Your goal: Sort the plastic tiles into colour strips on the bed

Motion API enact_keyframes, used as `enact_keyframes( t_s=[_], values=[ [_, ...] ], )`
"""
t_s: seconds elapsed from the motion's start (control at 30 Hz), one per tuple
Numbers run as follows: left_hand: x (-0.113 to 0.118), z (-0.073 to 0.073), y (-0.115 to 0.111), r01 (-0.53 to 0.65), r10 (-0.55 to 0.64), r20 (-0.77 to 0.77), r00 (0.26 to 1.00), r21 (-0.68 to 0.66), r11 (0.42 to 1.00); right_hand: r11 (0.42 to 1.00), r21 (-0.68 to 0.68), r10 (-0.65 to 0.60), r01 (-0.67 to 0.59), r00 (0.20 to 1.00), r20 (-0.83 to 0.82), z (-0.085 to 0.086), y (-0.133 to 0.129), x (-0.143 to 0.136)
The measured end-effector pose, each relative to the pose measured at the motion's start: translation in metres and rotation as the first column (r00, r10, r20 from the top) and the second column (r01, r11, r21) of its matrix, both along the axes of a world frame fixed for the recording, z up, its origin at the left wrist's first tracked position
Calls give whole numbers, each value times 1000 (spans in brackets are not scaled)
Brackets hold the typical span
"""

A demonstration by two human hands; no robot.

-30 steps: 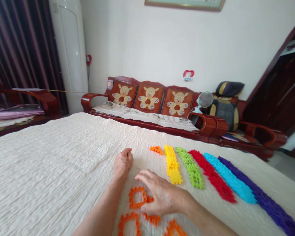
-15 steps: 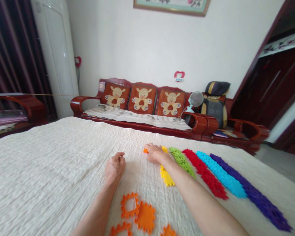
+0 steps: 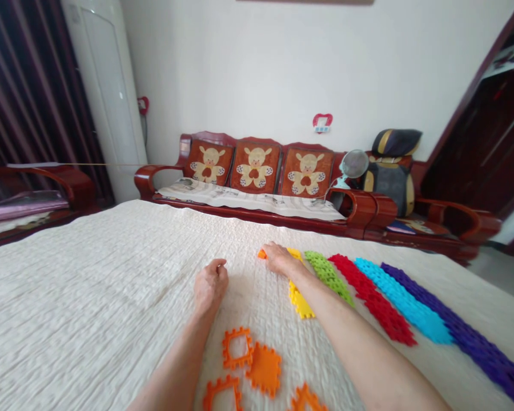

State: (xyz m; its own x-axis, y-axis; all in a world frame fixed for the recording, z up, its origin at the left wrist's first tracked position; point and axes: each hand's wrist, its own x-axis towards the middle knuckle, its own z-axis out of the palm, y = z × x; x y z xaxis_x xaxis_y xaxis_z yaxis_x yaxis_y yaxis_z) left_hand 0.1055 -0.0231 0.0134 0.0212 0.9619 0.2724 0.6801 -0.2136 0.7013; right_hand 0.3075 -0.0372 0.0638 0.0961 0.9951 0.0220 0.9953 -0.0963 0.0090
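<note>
Cream quilted bedspread [image 3: 89, 285] covers the bed where the work lies. At its far side the right hand [image 3: 278, 260] rests palm down on a small orange tile [image 3: 262, 254], which peeks out at the fingertips; whether the grip is closed on it I cannot tell. Just beside that hand run strips of joined tiles: yellow [image 3: 300, 299], partly under the forearm, then green [image 3: 328, 274], red [image 3: 374, 302], blue [image 3: 405, 308] and purple [image 3: 466, 342]. The left hand [image 3: 211, 283] lies near, loosely curled on the cloth, its grip holding nothing. Nearer the person lie loose orange pieces [image 3: 252, 359], some open frames, one solid. Beyond the bed stands a wooden sofa [image 3: 265, 177] with bear cushions.
</note>
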Motion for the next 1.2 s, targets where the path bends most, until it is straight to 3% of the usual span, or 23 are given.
enact_keyframes(
  t_s=[0.13,0.2,0.27,0.37,0.47,0.57,0.73,0.9,1.03,1.2],
  values=[
    [0,3,-3,-7,7,8,1000,11,1000,993,111,47,-47,999,-2,5,-19,-10],
    [0,4,-4,-14,14,8,1000,5,1000,970,186,168,-157,985,-48,9,-39,-20],
    [0,5,-4,-16,16,12,1000,6,1000,923,177,370,-342,915,-158,15,-65,-31],
    [0,5,-4,-14,14,18,1000,14,1000,834,54,525,-549,760,-382,21,-105,-51],
    [1,3,-4,-21,20,17,1000,22,1000,788,3,549,-616,700,-456,18,-134,-72],
    [1,1,-2,-22,21,26,999,36,999,813,27,542,-582,739,-399,12,-146,-88],
    [1,-1,0,-19,18,25,1000,34,999,838,84,529,-539,765,-368,10,-139,-90],
    [1,1,-1,-15,14,13,1000,16,1000,928,197,365,-315,872,-326,3,-101,-57],
    [1,4,-3,-14,14,15,1000,-6,1000,916,276,350,-291,916,-197,-14,-77,-28],
    [1,5,-4,-19,19,13,1000,1,1000,879,343,383,-331,919,-96,-24,-72,-15]
  ],
)
